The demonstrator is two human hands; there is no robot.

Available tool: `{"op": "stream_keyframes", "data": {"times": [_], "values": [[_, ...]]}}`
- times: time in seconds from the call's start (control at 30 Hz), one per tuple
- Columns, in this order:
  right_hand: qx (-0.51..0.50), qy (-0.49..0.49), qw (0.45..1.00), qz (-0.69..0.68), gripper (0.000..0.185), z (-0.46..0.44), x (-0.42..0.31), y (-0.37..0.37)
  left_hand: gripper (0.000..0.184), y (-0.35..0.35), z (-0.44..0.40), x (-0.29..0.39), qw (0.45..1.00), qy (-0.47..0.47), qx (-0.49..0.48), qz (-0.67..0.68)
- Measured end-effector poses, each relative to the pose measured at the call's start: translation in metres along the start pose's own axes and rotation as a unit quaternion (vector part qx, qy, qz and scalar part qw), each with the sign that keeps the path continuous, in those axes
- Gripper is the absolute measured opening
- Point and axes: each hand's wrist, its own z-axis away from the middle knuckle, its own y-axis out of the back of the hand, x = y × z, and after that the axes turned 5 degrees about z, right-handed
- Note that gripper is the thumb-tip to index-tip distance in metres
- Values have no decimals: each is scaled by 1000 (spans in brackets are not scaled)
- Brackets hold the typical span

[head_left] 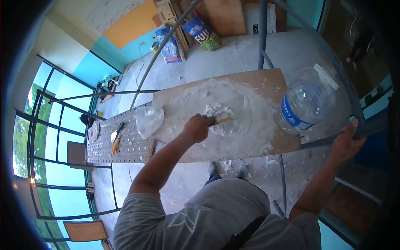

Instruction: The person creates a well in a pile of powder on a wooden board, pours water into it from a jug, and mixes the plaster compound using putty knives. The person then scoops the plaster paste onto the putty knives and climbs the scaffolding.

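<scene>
My left hand [197,128] is closed on the handle of a scraper [223,119], whose blade edge rests in a heap of white paste [218,110]. The paste is smeared widely over a brown board [271,79]. Off to the right, my right hand [349,141] touches a grey scaffold pole [354,96], its fingers partly curled at the pole. A large clear plastic bottle [306,102] with a blue label lies at the board's right end. A clear plastic bag [149,121] sits at the board's left edge.
A perforated metal plank [129,146] carries a putty knife [117,132] and a yellow-handled tool [115,146]. Scaffold tubes cross around the board. Bags [202,33] and wooden panels [225,16] stand on the floor beyond. Windows line the left side.
</scene>
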Motion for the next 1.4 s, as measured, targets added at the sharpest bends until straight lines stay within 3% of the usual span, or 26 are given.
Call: {"op": "stream_keyframes", "data": {"times": [0.07,0.23,0.37,0.53,0.6,0.63,0.7,0.73,0.77,0.83,0.93,1.03,1.13,1.23,1.4], "values": [[0,-2,1000,-4,61,1,-3,1,43,19,5,-13,998,7,-69,1],[11,10,1000,-15,63,-3,12,-3,42,69,-11,-23,993,88,1,83],[1,21,1000,-19,58,-3,4,-2,43,24,-15,-34,996,61,-22,58],[-4,64,997,-38,51,5,-6,0,40,61,8,-46,993,69,-4,93],[106,175,973,105,50,24,-8,10,39,64,14,-38,994,38,43,88],[165,233,942,177,49,33,-10,13,40,62,15,-31,994,41,19,102],[54,380,918,-98,51,56,-8,5,42,51,20,-22,990,51,-30,129],[0,390,921,-23,55,66,-18,-1,42,43,21,-25,988,49,-18,145],[-53,391,917,52,60,74,-28,-12,41,35,21,-33,987,48,-6,156],[-112,231,960,113,71,69,-34,-50,41,32,26,-42,985,46,11,165],[-180,195,953,146,75,33,-46,-73,40,33,38,-46,983,45,52,172],[-283,125,948,77,68,3,-57,-86,38,21,51,-56,980,35,109,166],[-300,81,945,104,58,-18,-50,-100,38,24,61,-58,975,47,135,172],[-281,136,947,73,53,-16,-46,-95,38,39,67,-62,973,66,117,188],[-295,145,943,47,51,-2,-35,-86,38,49,51,-53,983,11,80,167]]}}
